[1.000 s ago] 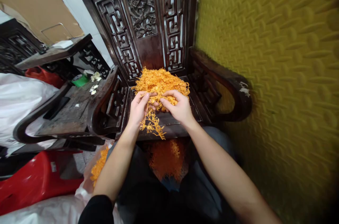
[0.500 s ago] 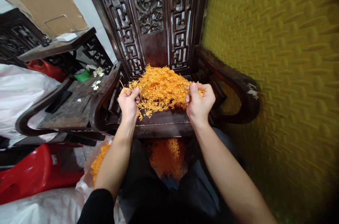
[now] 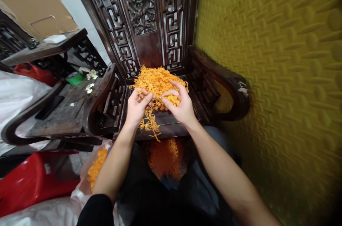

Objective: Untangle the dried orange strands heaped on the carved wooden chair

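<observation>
While the left hand (image 3: 137,107) pinches a dangling orange strand (image 3: 150,123), the right hand (image 3: 183,105) curves, its grip unclear, by the heap (image 3: 155,77) on the chair (image 3: 171,131), where a light touch should prevent snapping.

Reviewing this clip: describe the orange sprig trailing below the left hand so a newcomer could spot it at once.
Find the dark carved chair, then the orange heap on its seat. In front of that, the sprig trails down below the left hand. Unlike the dense heap, it is a thin, loose spray of branching strands against dark wood.
</observation>
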`<state>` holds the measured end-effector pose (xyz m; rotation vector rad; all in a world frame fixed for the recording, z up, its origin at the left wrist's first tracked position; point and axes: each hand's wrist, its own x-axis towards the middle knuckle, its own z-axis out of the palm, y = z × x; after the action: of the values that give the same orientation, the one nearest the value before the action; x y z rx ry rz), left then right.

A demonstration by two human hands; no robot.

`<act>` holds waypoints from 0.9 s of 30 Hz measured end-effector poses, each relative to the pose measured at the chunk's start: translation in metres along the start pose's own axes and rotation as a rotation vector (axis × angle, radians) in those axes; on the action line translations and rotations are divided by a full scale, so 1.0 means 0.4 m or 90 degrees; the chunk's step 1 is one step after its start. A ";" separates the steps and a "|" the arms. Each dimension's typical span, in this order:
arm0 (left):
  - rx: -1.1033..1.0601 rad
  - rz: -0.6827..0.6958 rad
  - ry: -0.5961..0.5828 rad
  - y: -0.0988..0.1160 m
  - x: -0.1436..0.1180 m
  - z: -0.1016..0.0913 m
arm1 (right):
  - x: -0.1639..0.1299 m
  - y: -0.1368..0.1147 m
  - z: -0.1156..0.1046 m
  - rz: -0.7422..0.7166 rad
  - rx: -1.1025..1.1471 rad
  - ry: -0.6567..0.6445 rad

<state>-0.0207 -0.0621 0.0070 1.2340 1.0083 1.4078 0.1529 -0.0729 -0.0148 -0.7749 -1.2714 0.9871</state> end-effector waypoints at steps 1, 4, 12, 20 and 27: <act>0.037 0.030 0.019 0.000 0.001 -0.001 | 0.000 0.000 -0.003 -0.011 -0.017 -0.016; 0.179 0.129 -0.012 0.009 -0.002 -0.001 | -0.002 0.004 -0.007 -0.056 -0.076 -0.099; 0.314 0.180 -0.173 0.030 0.003 -0.003 | -0.011 0.019 -0.003 -0.085 -0.154 -0.161; 0.459 0.300 -0.111 0.007 0.005 0.006 | -0.030 0.011 0.025 -0.066 -0.113 -0.077; 0.217 0.148 0.096 -0.005 0.081 -0.084 | -0.060 -0.016 0.035 -0.063 -0.083 -0.018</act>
<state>-0.0541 -0.0294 0.0061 1.5521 1.2799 1.5696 0.1399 -0.0981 -0.0165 -0.7922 -1.3953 0.8452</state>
